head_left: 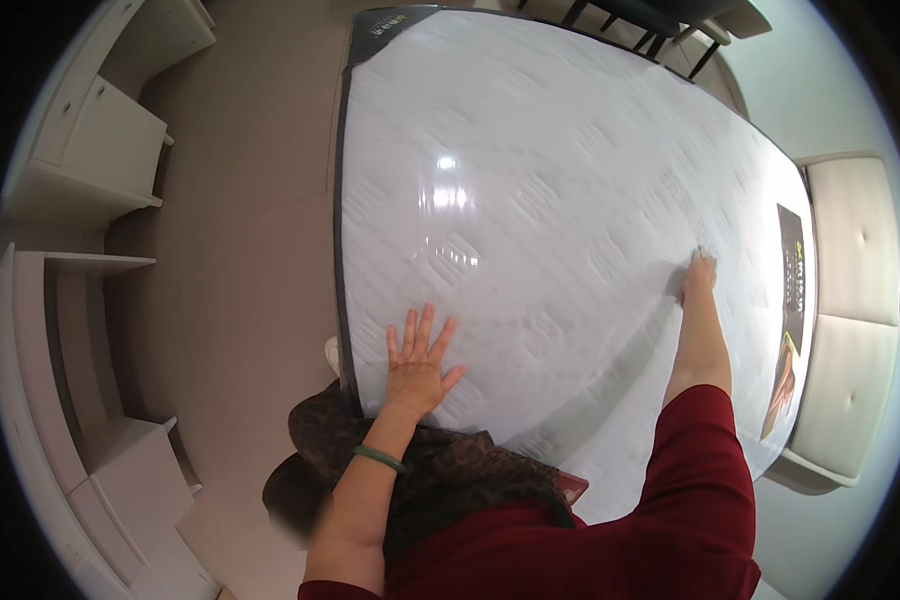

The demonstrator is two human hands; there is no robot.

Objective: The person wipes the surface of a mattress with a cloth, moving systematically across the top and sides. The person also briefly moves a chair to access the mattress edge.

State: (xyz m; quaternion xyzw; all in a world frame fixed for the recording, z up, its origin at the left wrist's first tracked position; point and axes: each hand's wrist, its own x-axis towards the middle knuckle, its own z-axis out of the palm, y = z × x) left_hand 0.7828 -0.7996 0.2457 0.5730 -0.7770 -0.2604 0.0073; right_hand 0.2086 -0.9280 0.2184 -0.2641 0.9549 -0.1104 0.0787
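Note:
A white quilted mattress in clear, shiny plastic film lies before me. My left hand rests flat on its near part, fingers spread and holding nothing. Around that wrist is a green bangle. My right arm reaches across to the right side, where my right hand touches the film with its fingers bunched. Something small and pale may be under those fingertips, but it is too small to make out. Near the right edge, a dark printed label bears writing and a picture.
A cream padded headboard stands along the mattress's right end. White cabinets and a white shelf unit line the left wall beyond the floor. Dark chairs stand beyond the far edge. A red object lies by my waist.

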